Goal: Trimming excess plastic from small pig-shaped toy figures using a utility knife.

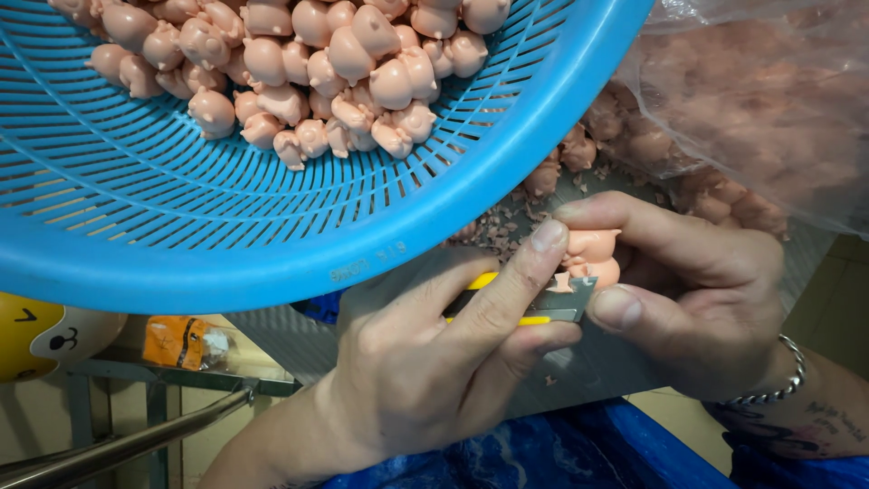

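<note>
Grey worktop (579, 362), littered with pink shavings, is lying beneath a blue slotted basket (181, 226) heaped with pink figurines. Left hand (434, 362) is closing its grip around a yellow-handled blade (552, 303), pressing it against one pink figurine (593, 255), which the right hand (697, 299) is pinching between thumb and forefinger.
</note>
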